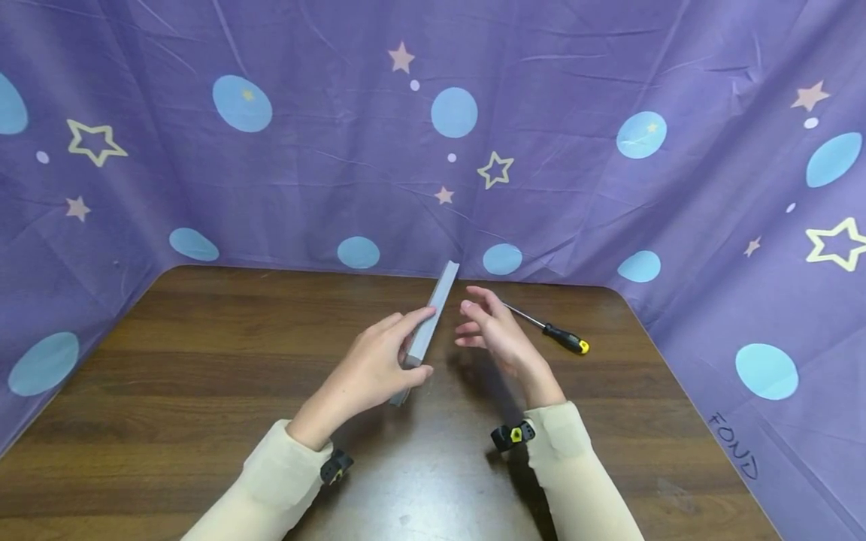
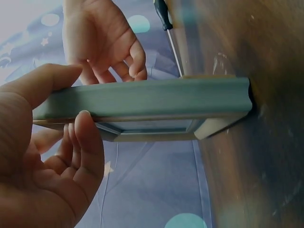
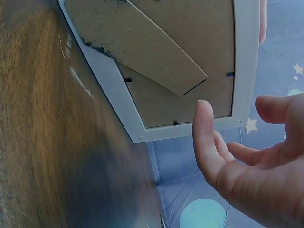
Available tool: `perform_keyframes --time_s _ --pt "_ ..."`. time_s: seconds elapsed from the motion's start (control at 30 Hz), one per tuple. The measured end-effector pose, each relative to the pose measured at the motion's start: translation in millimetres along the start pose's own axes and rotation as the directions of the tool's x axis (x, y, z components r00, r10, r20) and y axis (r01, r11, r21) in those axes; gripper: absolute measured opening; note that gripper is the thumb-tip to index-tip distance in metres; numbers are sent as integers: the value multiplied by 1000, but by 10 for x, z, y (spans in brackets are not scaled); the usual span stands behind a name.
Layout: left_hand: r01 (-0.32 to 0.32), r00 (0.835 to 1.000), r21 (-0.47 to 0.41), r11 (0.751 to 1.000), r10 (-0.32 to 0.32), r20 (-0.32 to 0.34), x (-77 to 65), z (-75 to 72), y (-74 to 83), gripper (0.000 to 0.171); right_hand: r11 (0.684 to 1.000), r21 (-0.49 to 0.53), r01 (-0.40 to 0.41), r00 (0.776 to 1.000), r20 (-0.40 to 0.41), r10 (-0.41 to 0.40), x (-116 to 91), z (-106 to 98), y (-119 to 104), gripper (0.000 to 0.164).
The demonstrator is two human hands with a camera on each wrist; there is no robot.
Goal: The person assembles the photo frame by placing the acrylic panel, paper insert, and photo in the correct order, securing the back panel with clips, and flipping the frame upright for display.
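A pale blue-grey picture frame (image 1: 434, 319) stands on its edge on the table, seen nearly edge-on from above. My left hand (image 1: 375, 361) grips its upper rail between thumb and fingers, as the left wrist view shows along the moulded side (image 2: 161, 99). To the frame's right, my right hand (image 1: 501, 334) hovers with fingers loosely bent and apart from it. The right wrist view faces the frame's back: a brown backing board (image 3: 190, 28), a slanted easel leg (image 3: 137, 47) and small black tabs (image 3: 231, 74) along the white rim.
A screwdriver (image 1: 565, 338) with a black and yellow handle lies right of the right hand, its shaft pointing back toward the frame. The brown wooden table (image 1: 203, 376) ends at a purple curtain (image 1: 325, 150) with stars and blue spots.
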State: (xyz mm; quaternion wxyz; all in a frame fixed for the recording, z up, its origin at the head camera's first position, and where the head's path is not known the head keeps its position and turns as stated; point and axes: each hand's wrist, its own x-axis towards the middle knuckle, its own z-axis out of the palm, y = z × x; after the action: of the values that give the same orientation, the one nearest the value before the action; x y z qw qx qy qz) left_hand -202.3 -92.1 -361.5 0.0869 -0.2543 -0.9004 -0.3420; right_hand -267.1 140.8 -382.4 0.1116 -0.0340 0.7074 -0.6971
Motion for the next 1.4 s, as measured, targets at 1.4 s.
perform_keyframes --time_s 1.4 --pt "-97 992 60 993 92 82 -82 423 179 86 995 -8 -99 995 -8 99 3 -88 53 61"
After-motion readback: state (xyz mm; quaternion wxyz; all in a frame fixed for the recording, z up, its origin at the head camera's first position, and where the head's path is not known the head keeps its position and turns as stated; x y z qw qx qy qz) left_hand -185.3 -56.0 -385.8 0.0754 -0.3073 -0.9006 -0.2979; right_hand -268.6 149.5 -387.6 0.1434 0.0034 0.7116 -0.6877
